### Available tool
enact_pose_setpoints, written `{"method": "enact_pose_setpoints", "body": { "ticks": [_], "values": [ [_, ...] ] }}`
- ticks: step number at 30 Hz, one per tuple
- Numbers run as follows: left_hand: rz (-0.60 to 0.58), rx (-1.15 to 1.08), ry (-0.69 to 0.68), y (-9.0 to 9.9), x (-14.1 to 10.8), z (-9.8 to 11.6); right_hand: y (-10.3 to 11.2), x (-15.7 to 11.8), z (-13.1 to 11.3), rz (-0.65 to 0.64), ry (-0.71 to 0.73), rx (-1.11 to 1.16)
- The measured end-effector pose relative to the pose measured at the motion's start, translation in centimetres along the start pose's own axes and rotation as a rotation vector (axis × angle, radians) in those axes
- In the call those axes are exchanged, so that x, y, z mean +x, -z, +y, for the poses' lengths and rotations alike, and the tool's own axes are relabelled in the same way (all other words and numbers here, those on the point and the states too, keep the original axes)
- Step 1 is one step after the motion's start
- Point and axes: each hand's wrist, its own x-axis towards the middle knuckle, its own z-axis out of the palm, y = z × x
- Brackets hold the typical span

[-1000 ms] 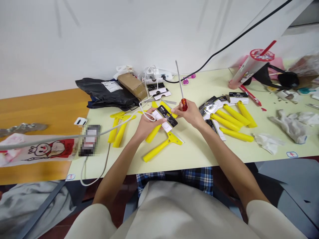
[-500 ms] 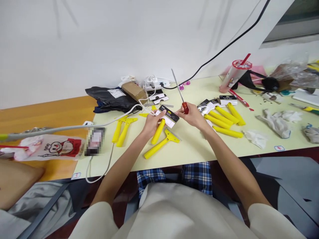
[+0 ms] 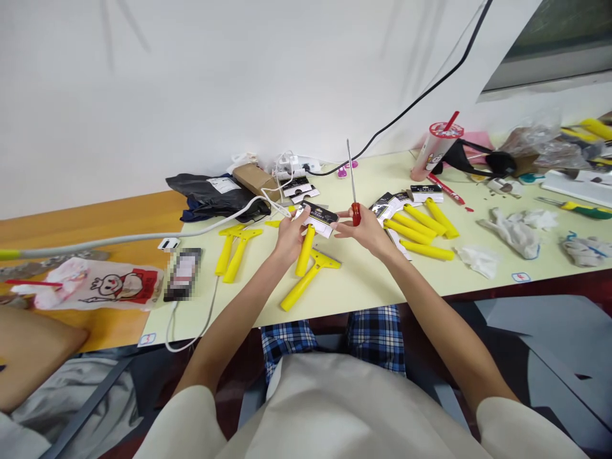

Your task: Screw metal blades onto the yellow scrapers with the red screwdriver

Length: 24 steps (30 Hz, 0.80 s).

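Screwdriver (image 3: 356,213): swung nearer upright since half a second ago; just one.
Right hand (image 3: 369,233): curled round its red handle, apparently stowed upright to leave room for touching the card (image 3: 321,214).
Left hand (image 3: 289,237): gripping one carded scraper (image 3: 305,255) between both hands, thumb over the card, likely for steadiness.
Loose scrapers (image 3: 236,258): two at left, one in front, possibly more behind.
Yellow handles (image 3: 424,250): five at right.

Yellow scraper (image 3: 305,255) with head apparently hidden behind card (image 3: 320,219), its print illegible, pixelated device (image 3: 183,274) left of the scraper
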Motion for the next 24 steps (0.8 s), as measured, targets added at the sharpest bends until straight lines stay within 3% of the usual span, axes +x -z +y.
{"method": "enact_pose_setpoints", "body": {
  "ticks": [4,9,15,18,24],
  "values": [
    [-0.084,0.055,-0.011,-0.8,-0.3,0.4,-0.7,0.7,-0.5,0.067,0.031,0.097],
    [-0.204,0.089,-0.095,-1.1,-1.4,0.5,0.3,0.8,-1.2,0.119,0.085,0.037],
    [-0.112,0.292,-0.219,-2.1,-1.0,-0.4,2.2,0.3,-2.2,0.162,0.111,-0.035],
    [-0.129,0.409,-0.279,-3.1,-1.1,-1.2,3.4,-0.4,-3.7,0.208,0.145,-0.107],
    [-0.331,0.633,-0.373,-5.4,-2.0,-3.0,5.3,-2.2,-6.3,0.249,0.144,-0.288]
  ]
}}
